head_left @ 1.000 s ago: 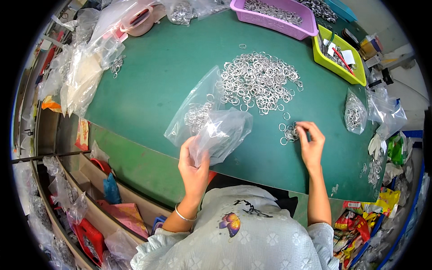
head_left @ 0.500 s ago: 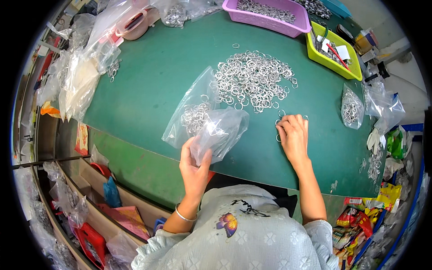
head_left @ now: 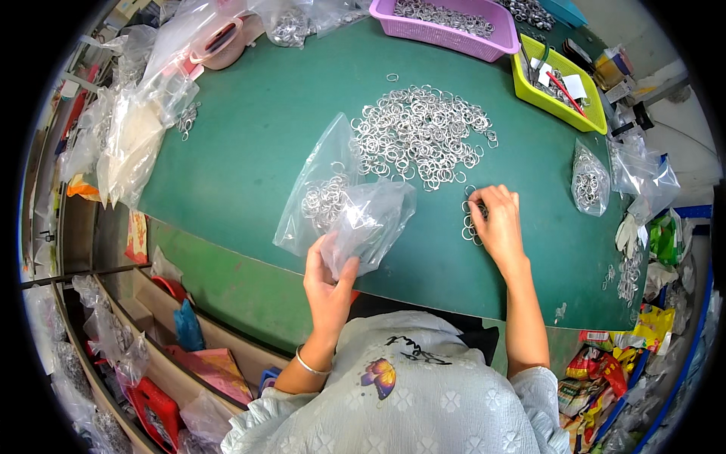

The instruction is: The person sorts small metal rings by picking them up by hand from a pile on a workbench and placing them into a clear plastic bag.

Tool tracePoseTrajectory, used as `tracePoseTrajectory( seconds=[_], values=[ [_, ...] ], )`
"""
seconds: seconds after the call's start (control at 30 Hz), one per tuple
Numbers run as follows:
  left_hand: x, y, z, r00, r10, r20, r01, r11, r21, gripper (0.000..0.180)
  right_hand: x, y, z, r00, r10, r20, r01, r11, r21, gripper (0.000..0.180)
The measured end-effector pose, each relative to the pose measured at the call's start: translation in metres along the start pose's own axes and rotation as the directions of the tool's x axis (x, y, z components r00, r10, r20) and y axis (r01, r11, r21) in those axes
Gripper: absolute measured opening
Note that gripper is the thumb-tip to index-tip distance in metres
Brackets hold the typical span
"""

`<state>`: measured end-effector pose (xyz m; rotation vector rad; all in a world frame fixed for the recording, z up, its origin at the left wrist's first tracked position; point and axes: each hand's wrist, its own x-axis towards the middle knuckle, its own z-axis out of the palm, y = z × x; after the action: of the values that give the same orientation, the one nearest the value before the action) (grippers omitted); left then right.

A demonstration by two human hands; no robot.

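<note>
My left hand (head_left: pixel 330 271) grips the crumpled near part of a clear plastic bag (head_left: pixel 374 223) between thumb and fingers, by the table's front edge. A cluster of silvery metal rings (head_left: pixel 324 203) shows through the film to its left. I cannot tell whether this is one bag or two overlapping. My right hand (head_left: pixel 496 223) is bent down to the table, its fingertips closed on a few loose metal rings (head_left: pixel 470 227); its palm hides some of them. Just beyond both hands lies a wide heap of the same rings (head_left: pixel 423 132), and one single ring (head_left: pixel 392 77) sits apart behind it.
A purple basket (head_left: pixel 446 39) and a yellow-green basket (head_left: pixel 556 101), both holding metal parts, stand at the far right of the green table (head_left: pixel 242 151). A small bag of rings (head_left: pixel 588 181) lies right. Plastic bags (head_left: pixel 136 136) and a pink bowl (head_left: pixel 221 47) occupy the far left.
My right hand has shifted slightly, and more loose rings now show in a short row beside its fingers. My left hand keeps its grip on the bag, almost unmoved.
</note>
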<state>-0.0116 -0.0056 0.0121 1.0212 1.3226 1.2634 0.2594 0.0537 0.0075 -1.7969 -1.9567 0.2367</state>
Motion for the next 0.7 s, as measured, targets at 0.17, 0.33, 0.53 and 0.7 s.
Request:
tracePoseTrajectory(
  seconds=[0.17,0.33,0.53,0.7],
  values=[
    [0.001,0.002,0.000,1.000,0.013,0.013,-0.012,1.000,-0.021,0.047,0.011,-0.006,0.004,0.987,-0.013,-0.161,0.004,0.998,-0.058,0.009],
    [0.001,0.003,-0.002,1.000,0.007,-0.006,-0.007,1.000,-0.014,0.045,0.011,-0.001,0.011,0.992,-0.012,-0.122,0.006,0.999,-0.053,0.007],
    [0.000,0.003,-0.003,1.000,0.000,-0.012,0.000,0.999,-0.040,0.043,0.027,-0.001,0.014,0.981,0.083,-0.178,-0.054,0.985,0.162,0.011],
    [0.001,0.002,-0.003,1.000,-0.015,-0.025,0.014,0.999,-0.031,0.042,0.039,0.007,0.024,0.998,0.021,-0.063,-0.019,1.000,0.023,0.018]
  ],
)
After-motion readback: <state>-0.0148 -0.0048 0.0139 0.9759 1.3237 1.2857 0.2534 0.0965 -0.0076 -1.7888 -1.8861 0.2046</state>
